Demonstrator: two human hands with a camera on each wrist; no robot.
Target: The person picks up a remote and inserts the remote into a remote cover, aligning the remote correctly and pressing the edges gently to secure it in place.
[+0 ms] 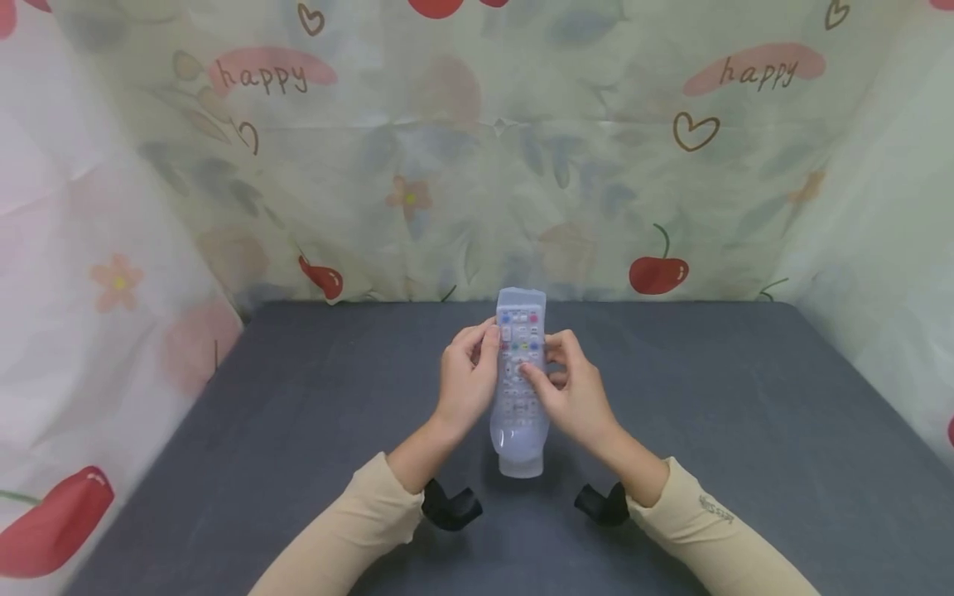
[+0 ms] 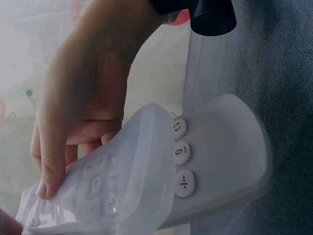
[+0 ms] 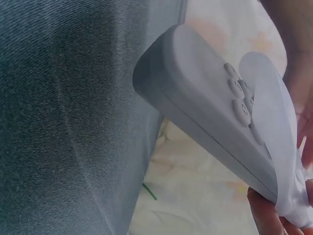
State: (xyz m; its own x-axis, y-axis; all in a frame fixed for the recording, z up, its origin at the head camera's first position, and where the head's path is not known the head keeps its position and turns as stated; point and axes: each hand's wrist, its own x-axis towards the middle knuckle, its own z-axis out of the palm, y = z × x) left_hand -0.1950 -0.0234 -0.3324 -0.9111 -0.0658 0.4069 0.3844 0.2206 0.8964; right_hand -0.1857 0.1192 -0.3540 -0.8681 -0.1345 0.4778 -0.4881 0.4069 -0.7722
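A remote control (image 1: 520, 468) stands tilted up between both hands, with a translucent cover (image 1: 519, 418) over most of it. Its lower end is bare; the left wrist view shows several round buttons on the bare remote (image 2: 230, 147) beside the cover's rim (image 2: 164, 166). My left hand (image 1: 468, 372) pinches the upper left edge, thumb in front. From the right, my right hand (image 1: 577, 397) grips it with the thumb on the cover's front and fingers behind. In the right wrist view, the loose cover end (image 3: 269, 112) flares away from the remote's body (image 3: 195, 93).
A dark cloth-covered table (image 1: 335, 397) lies under the hands. Behind it hangs a printed curtain (image 1: 499, 165), with more printed sheeting at both sides. Black wrist devices (image 1: 453, 509) jut inward from both sleeves, near the remote's lower end.
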